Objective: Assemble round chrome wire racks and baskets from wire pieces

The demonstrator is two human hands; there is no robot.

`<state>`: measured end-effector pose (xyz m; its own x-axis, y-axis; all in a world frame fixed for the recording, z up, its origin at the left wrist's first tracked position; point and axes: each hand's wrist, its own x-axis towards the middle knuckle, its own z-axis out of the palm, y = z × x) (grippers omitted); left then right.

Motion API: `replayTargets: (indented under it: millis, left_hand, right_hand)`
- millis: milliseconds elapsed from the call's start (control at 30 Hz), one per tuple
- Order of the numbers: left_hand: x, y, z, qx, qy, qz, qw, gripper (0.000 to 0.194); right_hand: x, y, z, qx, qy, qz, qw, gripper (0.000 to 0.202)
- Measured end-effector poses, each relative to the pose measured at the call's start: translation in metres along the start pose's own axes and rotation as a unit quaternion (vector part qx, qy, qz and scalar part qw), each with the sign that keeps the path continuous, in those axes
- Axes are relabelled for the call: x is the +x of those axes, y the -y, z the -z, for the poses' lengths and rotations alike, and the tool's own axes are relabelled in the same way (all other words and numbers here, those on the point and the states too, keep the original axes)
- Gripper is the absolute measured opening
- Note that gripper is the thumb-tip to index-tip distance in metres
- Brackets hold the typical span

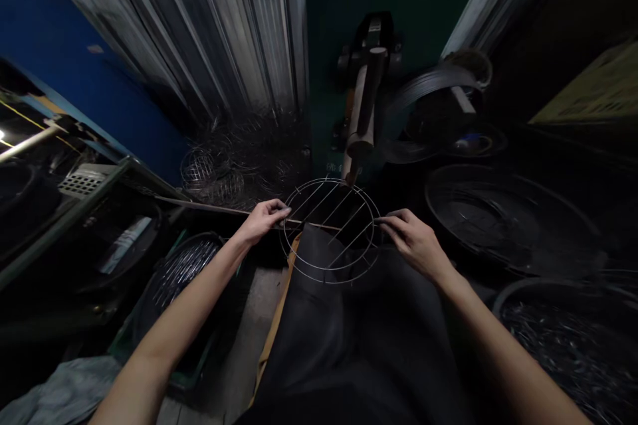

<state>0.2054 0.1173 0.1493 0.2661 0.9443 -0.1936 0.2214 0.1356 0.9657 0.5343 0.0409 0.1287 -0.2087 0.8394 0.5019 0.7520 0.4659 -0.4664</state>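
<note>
Round wire rack [337,208], one, at centre, below the machine arm [361,99] at 12 o'clock; rings and crossbars seemingly joined, anything outstanding unclear. Left hand [266,220] pinches its rim at 9 o'clock; right hand [406,236], fingertips nearly together, at 3.

- The left hand [262,220] pinches, its fingers [274,204] bent.
- The right hand [413,240] points inward, its fingers pinched.
- Both bare forearms [189,315] reach forward, well apart.

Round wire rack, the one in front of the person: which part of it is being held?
The wire rack is held by its rim: left hand on the left side, right hand on the right.
</note>
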Motion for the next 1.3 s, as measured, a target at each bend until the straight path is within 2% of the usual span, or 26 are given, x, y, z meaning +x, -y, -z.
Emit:
replayTargets:
  millis: [167, 367, 533, 667, 833, 1033, 1300]
  left_hand:
    - [-0.025, 0.015, -0.013, 0.037, -0.008, -0.029, 0.999, 0.032]
    - [-0.072, 0.044, -0.039, 0.13, -0.021, -0.07, 0.989, 0.02]
    - [-0.089, 0.062, -0.055, 0.174, -0.005, -0.091, 0.981, 0.017]
    - [-0.099, 0.07, -0.063, 0.185, 0.006, -0.167, 0.969, 0.011]
    - [-0.122, 0.084, -0.071, 0.211, 0.034, -0.289, 0.933, 0.004]
    - [-0.149, 0.103, -0.082, 0.249, 0.048, -0.319, 0.913, 0.003]
    - [-0.166, 0.114, -0.087, 0.241, 0.019, -0.347, 0.906, 0.004]
  right_hand:
    - [-0.026, 0.009, 0.007, -0.003, 0.038, 0.006, 0.999, 0.024]
    - [-0.1, 0.024, 0.017, -0.049, 0.054, -0.044, 0.996, 0.025]
    - [-0.148, 0.041, 0.023, -0.077, 0.046, -0.113, 0.99, 0.028]
    - [-0.169, 0.052, 0.026, -0.107, 0.02, -0.154, 0.982, 0.031]
    - [-0.191, 0.065, 0.026, -0.124, 0.009, -0.18, 0.976, 0.035]
    - [-0.22, 0.068, 0.016, -0.128, 0.018, -0.212, 0.969, 0.039]
    - [-0.243, 0.076, 0.004, -0.117, -0.025, -0.222, 0.968, 0.035]
